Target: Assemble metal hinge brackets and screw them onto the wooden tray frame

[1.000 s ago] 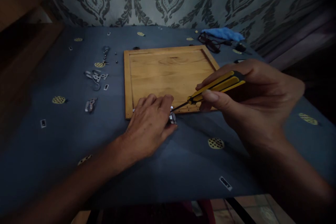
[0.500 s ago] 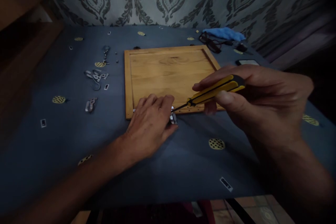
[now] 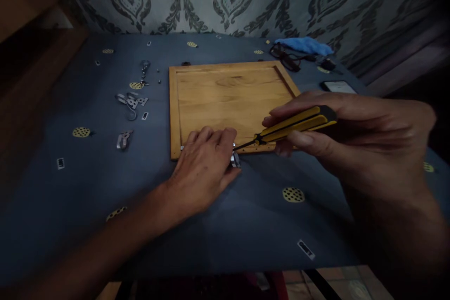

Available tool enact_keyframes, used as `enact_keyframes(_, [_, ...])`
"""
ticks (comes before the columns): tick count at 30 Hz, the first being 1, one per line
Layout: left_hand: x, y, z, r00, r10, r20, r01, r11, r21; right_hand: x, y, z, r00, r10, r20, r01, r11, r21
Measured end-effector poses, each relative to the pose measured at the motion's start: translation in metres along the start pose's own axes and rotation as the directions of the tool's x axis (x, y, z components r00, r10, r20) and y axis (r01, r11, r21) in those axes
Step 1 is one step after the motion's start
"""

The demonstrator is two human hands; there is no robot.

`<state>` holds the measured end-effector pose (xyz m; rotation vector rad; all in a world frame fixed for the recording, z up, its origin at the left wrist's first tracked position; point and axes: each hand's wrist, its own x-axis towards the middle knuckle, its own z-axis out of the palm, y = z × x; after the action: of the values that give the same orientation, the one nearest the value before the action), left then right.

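Observation:
My right hand (image 3: 365, 145) grips a yellow-and-black screwdriver (image 3: 298, 124) between thumb and fingers. Its dark shaft slants down to the left and reaches a shiny metal hook (image 3: 236, 160) at the near edge of a framed wooden panel (image 3: 225, 98). My left hand (image 3: 207, 164) lies over that edge, fingers together on the wood and thumb at the hook, holding it against the frame. Most of the hook is hidden under the left hand, and the screwdriver tip's exact contact cannot be made out.
Left of the panel lie several loose metal hooks (image 3: 131, 101), another hook piece (image 3: 124, 139) and small screws (image 3: 143, 72). Behind and right are a blue cloth (image 3: 304, 46), glasses (image 3: 286, 58) and a phone (image 3: 339, 86). A patterned wall (image 3: 218, 0) stands behind the table.
The whole view has shifted slightly, so everything sits a little farther right. My left hand keeps its place on the panel edge; the screwdriver still points at the hook.

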<state>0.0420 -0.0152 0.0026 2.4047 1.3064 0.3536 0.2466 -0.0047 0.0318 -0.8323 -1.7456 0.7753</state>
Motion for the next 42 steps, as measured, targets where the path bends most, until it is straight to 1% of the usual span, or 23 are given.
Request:
enact_keyframes(2, [0.0, 0.001, 0.0, 1.0, -0.004, 0.01, 0.004, 1.0, 0.003, 0.0, 0.002, 0.004, 0.995, -0.051, -0.088, 0.049, 0.998, -0.028])
enact_keyframes(5, [0.0, 0.0, 0.0, 1.0, -0.008, 0.023, 0.008, 1.0, 0.006, 0.001, 0.006, 0.011, 0.952, -0.146, -0.27, 0.144, 0.989, -0.03])
enact_keyframes(7, [0.0, -0.001, 0.001, 1.0, 0.004, 0.019, -0.004, 1.0, 0.005, 0.001, 0.009, 0.012, 0.922, -0.145, -0.358, 0.152, 0.988, -0.009])
enact_keyframes(9, [0.0, -0.002, 0.002, 1.0, 0.019, 0.004, -0.019, 1.0, 0.004, 0.002, 0.011, 0.011, 0.913, -0.114, -0.392, 0.122, 0.993, -0.003])
enact_keyframes(11, [-0.001, -0.004, 0.003, 1.0, 0.025, -0.011, -0.025, 1.0, 0.006, 0.003, 0.013, 0.009, 0.917, -0.131, -0.377, 0.133, 0.991, -0.021])
enact_keyframes(14, [-0.002, -0.004, 0.004, 0.999, 0.026, -0.029, -0.026, 1.0, 0.008, 0.003, 0.016, 0.008, 0.929, -0.186, -0.321, 0.174, 0.983, -0.065])
enact_keyframes(16, [-0.002, -0.003, 0.004, 0.999, 0.019, -0.033, -0.019, 1.0, 0.005, 0.002, 0.017, 0.008, 0.937, -0.191, -0.294, 0.176, 0.981, -0.079])
enact_keyframes(20, [-0.002, -0.003, 0.003, 0.999, 0.011, -0.033, -0.011, 1.0, -0.001, 0.001, 0.015, 0.012, 0.94, -0.178, -0.291, 0.165, 0.984, -0.067])
enact_keyframes(26, [-0.001, -0.003, 0.003, 0.999, 0.023, -0.037, -0.023, 1.0, -0.001, 0.0, 0.012, 0.016, 0.956, -0.114, -0.271, 0.104, 0.993, -0.049])
enact_keyframes(31, [-0.001, -0.001, 0.001, 1.0, -0.005, 0.004, 0.005, 1.0, -0.003, -0.001, 0.01, 0.015, 0.96, -0.114, -0.257, 0.099, 0.993, -0.072])
enact_keyframes(36, [-0.001, -0.001, -0.001, 1.0, -0.007, 0.005, 0.007, 1.0, -0.01, -0.004, 0.005, 0.013, 0.971, -0.135, -0.199, 0.111, 0.986, -0.127])
enact_keyframes(40, [0.0, 0.0, -0.002, 1.0, -0.025, 0.005, 0.025, 1.0, -0.019, -0.007, 0.001, 0.013, 0.98, -0.074, -0.184, 0.05, 0.99, -0.13])
enact_keyframes(42, [0.0, 0.0, -0.002, 1.0, -0.029, 0.006, 0.029, 0.999, -0.014, -0.006, 0.0, 0.012, 0.987, -0.056, -0.149, 0.042, 0.994, -0.1])
